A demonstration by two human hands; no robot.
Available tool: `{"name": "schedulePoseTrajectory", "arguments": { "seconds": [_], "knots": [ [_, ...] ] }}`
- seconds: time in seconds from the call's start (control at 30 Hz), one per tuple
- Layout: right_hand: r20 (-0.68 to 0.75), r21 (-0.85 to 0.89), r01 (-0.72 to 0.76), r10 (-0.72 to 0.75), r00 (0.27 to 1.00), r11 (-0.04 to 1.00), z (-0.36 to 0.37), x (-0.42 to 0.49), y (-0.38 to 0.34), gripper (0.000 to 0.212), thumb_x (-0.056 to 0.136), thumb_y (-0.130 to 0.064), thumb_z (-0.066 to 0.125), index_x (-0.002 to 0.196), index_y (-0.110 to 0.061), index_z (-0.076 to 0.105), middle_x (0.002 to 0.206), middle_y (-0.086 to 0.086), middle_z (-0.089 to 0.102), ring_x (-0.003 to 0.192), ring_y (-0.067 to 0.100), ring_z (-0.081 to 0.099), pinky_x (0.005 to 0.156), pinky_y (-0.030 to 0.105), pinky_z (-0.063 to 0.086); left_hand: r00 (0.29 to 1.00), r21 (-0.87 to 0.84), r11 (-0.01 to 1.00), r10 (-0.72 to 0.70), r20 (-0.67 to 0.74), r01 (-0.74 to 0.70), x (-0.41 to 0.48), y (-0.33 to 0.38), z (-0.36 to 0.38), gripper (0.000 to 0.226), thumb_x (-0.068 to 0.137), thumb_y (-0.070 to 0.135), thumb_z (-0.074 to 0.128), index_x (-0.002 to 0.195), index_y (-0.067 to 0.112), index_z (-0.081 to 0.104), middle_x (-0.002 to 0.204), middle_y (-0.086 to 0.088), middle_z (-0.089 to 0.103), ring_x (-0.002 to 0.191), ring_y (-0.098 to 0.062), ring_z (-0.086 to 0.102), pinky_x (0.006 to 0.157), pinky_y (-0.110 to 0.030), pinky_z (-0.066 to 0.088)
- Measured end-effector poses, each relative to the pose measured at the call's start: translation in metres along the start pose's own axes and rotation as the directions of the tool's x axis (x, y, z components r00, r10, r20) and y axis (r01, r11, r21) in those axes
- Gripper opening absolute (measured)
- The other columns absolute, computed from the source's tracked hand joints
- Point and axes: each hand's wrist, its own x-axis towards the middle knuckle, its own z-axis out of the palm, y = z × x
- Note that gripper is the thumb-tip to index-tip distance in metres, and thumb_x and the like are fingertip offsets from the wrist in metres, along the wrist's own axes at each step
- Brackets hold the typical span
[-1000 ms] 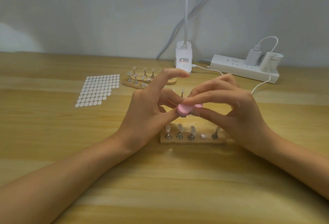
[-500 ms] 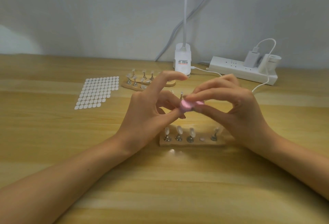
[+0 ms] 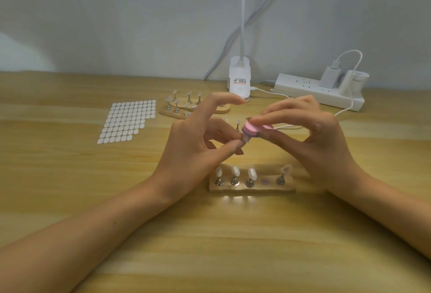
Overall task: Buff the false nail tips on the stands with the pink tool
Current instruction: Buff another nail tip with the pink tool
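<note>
The left hand (image 3: 191, 148) is pinching a tip (image 3: 245, 139) low down, index finger raised clear, steadying it above the desk (image 3: 70, 176). The pink tool (image 3: 253, 128), pressing flat on that tip, is being gripped by the right hand (image 3: 319, 143). Below, the stand (image 3: 251, 189) is showing one empty slot (image 3: 264, 181).

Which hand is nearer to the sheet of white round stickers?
Left. The left hand, pinching a nail tip, is just right of the sticker sheet; the right hand, holding the pink tool, is farther right.
</note>
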Motion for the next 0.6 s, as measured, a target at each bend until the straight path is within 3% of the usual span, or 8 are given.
{"name": "schedulePoseTrajectory", "arguments": {
  "seconds": [0.17, 0.27, 0.4, 0.5, 0.6],
  "knots": [
    [0.043, -0.004, 0.04, -0.04, 0.998, 0.999, 0.0024, -0.0013, -0.0014, 0.02, 0.085, -0.033, 0.069, 0.105, -0.03, 0.072, 0.102, -0.013, 0.07, 0.099, 0.023, 0.057, 0.084, 0.031, 0.04, 1.0, 0.009, 1.0, 0.027, 0.016, -0.027, -0.0007, 0.0004, 0.0006, 0.05, 0.086, 0.012, 0.079, 0.129, 0.016, 0.055, 0.079, 0.005, 0.077, 0.075, -0.009, 0.076, 0.057, -0.02, 0.054],
    [0.007, -0.004, -0.014, 0.014, 1.0, 1.0, -0.0004, -0.0001, 0.0009, 0.021, 0.084, -0.031, 0.07, 0.104, -0.03, 0.072, 0.102, -0.013, 0.07, 0.099, 0.017, 0.057, 0.084, 0.038, 0.043, 1.0, -0.003, 1.0, 0.003, 0.012, -0.003, 0.0003, 0.0, 0.0004, 0.051, 0.085, 0.005, 0.078, 0.129, 0.018, 0.055, 0.078, 0.005, 0.076, 0.075, -0.011, 0.076, 0.057, -0.018, 0.053],
    [0.044, 0.013, 0.027, -0.027, 0.999, 1.0, 0.0018, -0.0012, 0.0006, 0.021, 0.084, -0.031, 0.07, 0.105, -0.03, 0.072, 0.102, -0.013, 0.07, 0.099, 0.024, 0.059, 0.085, 0.033, 0.042, 1.0, 0.002, 1.0, 0.016, 0.016, -0.016, -0.0001, 0.0003, -0.0001, 0.05, 0.086, 0.012, 0.079, 0.129, 0.016, 0.054, 0.079, 0.005, 0.077, 0.076, -0.012, 0.076, 0.057, -0.026, 0.057],
    [0.009, 0.006, -0.004, 0.004, 1.0, 1.0, 0.0006, -0.0004, 0.0014, 0.022, 0.084, -0.03, 0.07, 0.105, -0.029, 0.071, 0.102, -0.014, 0.069, 0.099, 0.014, 0.059, 0.083, 0.04, 0.045, 1.0, -0.013, 1.0, -0.013, 0.004, 0.013, -0.0001, 0.0004, -0.0002, 0.05, 0.085, 0.009, 0.077, 0.128, 0.018, 0.055, 0.078, 0.005, 0.076, 0.076, -0.013, 0.076, 0.059, -0.027, 0.058],
    [0.038, 0.025, 0.041, -0.042, 0.998, 0.999, 0.0034, -0.0012, -0.0003, 0.02, 0.085, -0.031, 0.07, 0.105, -0.029, 0.071, 0.101, -0.014, 0.069, 0.099, 0.02, 0.059, 0.084, 0.031, 0.045, 1.0, 0.003, 1.0, -0.003, 0.006, 0.003, 0.0005, 0.0014, 0.0002, 0.051, 0.085, 0.016, 0.079, 0.129, 0.016, 0.055, 0.079, 0.005, 0.077, 0.075, -0.011, 0.076, 0.058, -0.029, 0.059]
  ]
}}
